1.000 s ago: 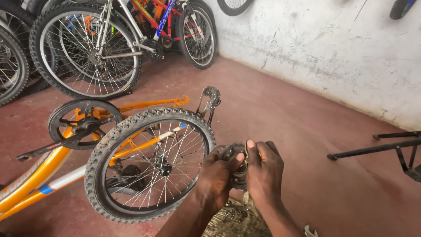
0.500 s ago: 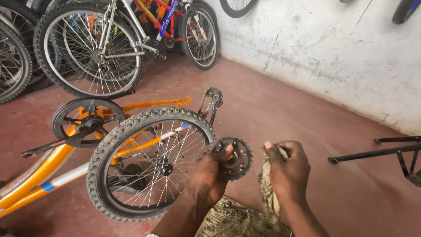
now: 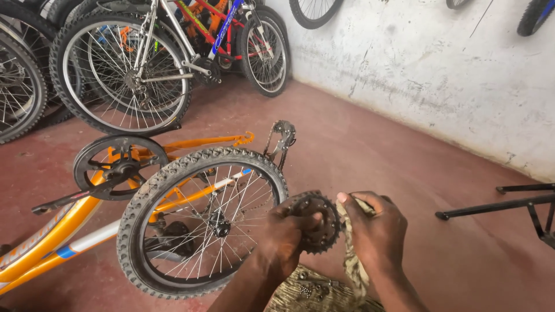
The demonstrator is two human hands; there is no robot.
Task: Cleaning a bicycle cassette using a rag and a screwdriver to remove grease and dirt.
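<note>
Toothed bicycle sprocket cluster (image 3: 317,222) held up low in the middle, gripped by left hand (image 3: 284,240). Right hand (image 3: 376,231) just beside it, closed around a twisted rag (image 3: 354,263). Behind, small knobby wheel (image 3: 199,222) of overturned orange bicycle (image 3: 52,242) on red floor (image 3: 370,150).

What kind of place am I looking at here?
Probably a bicycle repair workshop. Several bicycles lean by a rough white wall, an orange bicycle frame lies on the red floor, and the left hand holds a toothed sprocket.
</note>
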